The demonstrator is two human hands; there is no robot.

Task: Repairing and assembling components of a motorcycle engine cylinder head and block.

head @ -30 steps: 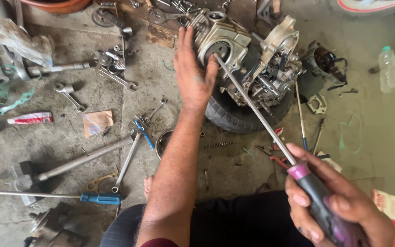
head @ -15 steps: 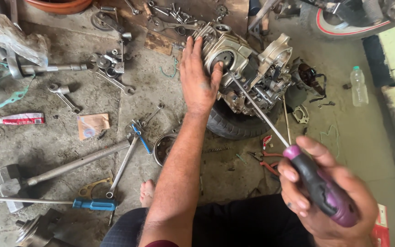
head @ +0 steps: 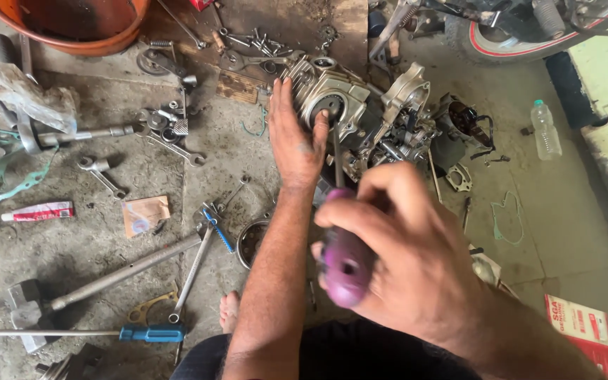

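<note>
Grimy concrete floor (head: 107, 176), littered with wrenches, carries the engine block (head: 360, 119). Left hand (head: 293, 137) lies flat against it, fingers spread; right hand (head: 402, 260), its grip clamped on the purple-handled screwdriver (head: 345, 257), works a fastener. Next likely calls for steady turning pressure.

- The right hand (head: 416, 260) now sits higher and nearer the camera, well up toward the engine (head: 367, 119).
- The purple-handled screwdriver (head: 345, 260) now points butt-end at the camera; earlier its long shaft lay slanted in full view.
</note>
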